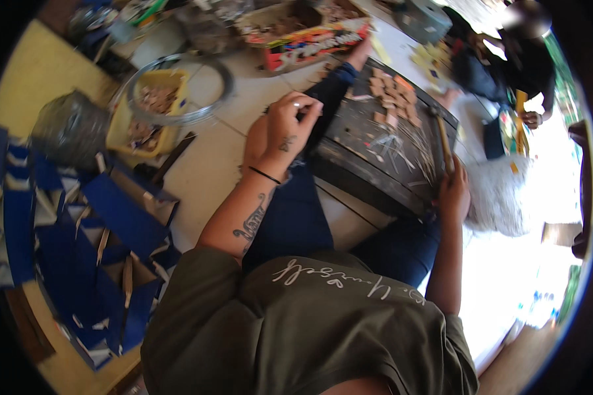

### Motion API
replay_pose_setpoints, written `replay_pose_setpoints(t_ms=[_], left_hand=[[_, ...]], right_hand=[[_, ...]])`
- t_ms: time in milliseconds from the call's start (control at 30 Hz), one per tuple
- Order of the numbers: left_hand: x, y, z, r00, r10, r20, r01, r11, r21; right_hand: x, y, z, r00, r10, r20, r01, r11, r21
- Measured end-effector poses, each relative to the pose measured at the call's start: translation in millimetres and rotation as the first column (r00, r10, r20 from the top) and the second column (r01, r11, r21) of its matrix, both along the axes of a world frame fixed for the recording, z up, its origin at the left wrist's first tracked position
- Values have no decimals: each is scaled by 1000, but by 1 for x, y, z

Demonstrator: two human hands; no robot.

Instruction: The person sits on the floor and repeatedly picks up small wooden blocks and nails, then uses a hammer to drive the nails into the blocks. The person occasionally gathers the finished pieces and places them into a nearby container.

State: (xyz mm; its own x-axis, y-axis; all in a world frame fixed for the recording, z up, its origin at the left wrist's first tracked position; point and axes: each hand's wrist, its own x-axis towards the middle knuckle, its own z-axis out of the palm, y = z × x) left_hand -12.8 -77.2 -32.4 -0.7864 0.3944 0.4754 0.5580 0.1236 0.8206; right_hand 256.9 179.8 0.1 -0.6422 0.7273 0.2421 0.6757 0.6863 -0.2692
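My left hand [288,127] is raised over my bent leg beside a low dark wooden table [349,148]. Its fingers are curled together, and whatever they may hold is too small to make out. At the table's right side, my right hand [453,196] is closed around the wooden handle of a hammer [445,143], whose head points away from me over the edge. Small reddish-brown blocks [394,99] lie clustered on the far part of the tabletop. Nearer to me are thin cut wires [390,145] and a bundle of slender sticks [420,155].
Blue folded pieces [128,214] pile up at left. Beyond them are a dark plastic bag [72,128], a yellow tray [115,135] of scraps and a wire coil [229,82]. A cardboard box [316,49] stands ahead, a pale sack [504,197] at right. Another person [527,66] sits far right.
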Motion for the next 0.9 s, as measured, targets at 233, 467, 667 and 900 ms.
replay_pose_setpoints(t_ms=[233, 467, 667, 900], left_hand=[[-129, -199, -12, 754, 516, -406, -632, 737, -239], [-178, -201, 37, 653, 504, -566, -756, 481, -445], [-82, -37, 32, 874, -102, -475, -62, 946, -317], [-6, 97, 27, 864, -346, -365, 214, 909, -357]], right_hand=[[-11, -7, 0, 974, 193, -116, -148, 937, 317], [-53, -34, 13, 974, 200, 107, -217, 960, 177], [-80, -16, 6, 963, 201, 180, -212, 976, 40], [-72, 3, 15, 954, 277, -115, -296, 931, -211]])
